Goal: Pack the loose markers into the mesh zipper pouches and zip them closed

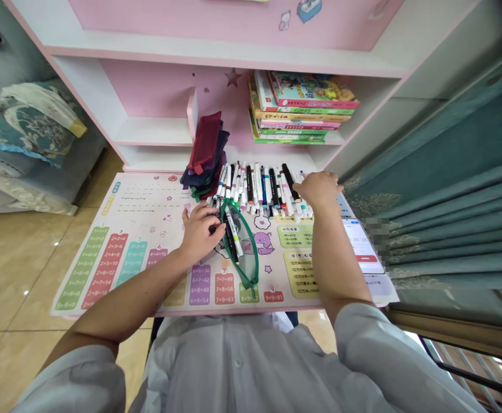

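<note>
My left hand (199, 229) is closed on the edge of a green mesh pencil pouch (242, 252) that lies on the desk mat with a few markers inside it. My right hand (319, 189) rests over the right end of a row of several markers and pens (257, 186) laid side by side at the back of the desk; its fingers curl down among them and I cannot make out whether they grip one. A pile of dark red, blue and green fabric pouches (205, 152) leans against the shelf to the left of the markers.
A colourful multiplication-table mat (121, 252) covers the pink desk. A phone (362, 246) lies at the right edge. A stack of books (300, 106) sits in the shelf cubby. A teal curtain (457, 189) hangs on the right, tiled floor and bedding on the left.
</note>
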A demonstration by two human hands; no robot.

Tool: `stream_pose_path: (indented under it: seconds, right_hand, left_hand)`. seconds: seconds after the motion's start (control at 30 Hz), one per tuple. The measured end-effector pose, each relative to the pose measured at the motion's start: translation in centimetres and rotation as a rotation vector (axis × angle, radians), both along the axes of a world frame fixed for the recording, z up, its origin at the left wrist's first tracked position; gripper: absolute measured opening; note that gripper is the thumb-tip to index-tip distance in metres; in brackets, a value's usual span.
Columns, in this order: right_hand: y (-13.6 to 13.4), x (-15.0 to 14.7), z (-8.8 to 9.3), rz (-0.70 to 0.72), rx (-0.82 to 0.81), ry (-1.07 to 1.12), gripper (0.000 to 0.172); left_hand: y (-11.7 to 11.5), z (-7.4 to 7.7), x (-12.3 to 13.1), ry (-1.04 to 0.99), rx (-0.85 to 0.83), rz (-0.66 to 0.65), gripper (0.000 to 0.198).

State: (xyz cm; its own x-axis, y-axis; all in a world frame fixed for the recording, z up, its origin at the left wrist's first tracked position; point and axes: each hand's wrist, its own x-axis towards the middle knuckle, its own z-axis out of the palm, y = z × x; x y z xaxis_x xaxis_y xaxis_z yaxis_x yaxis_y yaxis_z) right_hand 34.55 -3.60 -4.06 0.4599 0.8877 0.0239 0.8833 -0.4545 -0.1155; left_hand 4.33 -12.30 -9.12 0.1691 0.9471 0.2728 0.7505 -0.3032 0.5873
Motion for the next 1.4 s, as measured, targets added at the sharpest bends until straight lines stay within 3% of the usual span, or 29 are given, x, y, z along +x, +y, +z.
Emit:
stream_pose_path:
  seconds: [0.27,0.4,0.53,0.77,0.93,1.1,1.4]
  right_hand:
    - [0.9,0.5,-1.1,-0.002,-0.145,0.024,0.067]
    - [1.0,0.4,-1.0,0.029,-0.118,-0.007,0.062]
    - [0.0,-0.3,0.3,0.090,-0.049,-0.022,0.049]
    - [-5.8,-4.3,4.5,0.423,0.196,0.127,0.014]
    - [-10.0,-8.4,6.0,0.753,-0.001,0.160,0.017]
    - [-11.6,-11.3,5.2,0.855,-0.169,0.062,0.020]
    - [-12.1,-14.2,2.6,0.886,-0.235,-0.068,0.041]
  left_hand:
    - [0.0,-0.2,0.0,0.001,0.001,0.002,0.024]
    - [0.0,-0.1,0.0,0.002,0.002,0.002,0.023]
    - [-0.1,-0.1,0.0,0.008,-0.003,-0.004,0.024]
    - [-0.1,0.1,0.0,0.016,-0.001,0.000,0.024]
    - [0.0,0.0,0.0,0.019,0.008,-0.001,0.022]
    - [0.0,-0.1,-0.2,0.009,0.003,-0.024,0.020]
    - [0.0,-0.3,-0.5,0.029,0.017,-0.041,0.019]
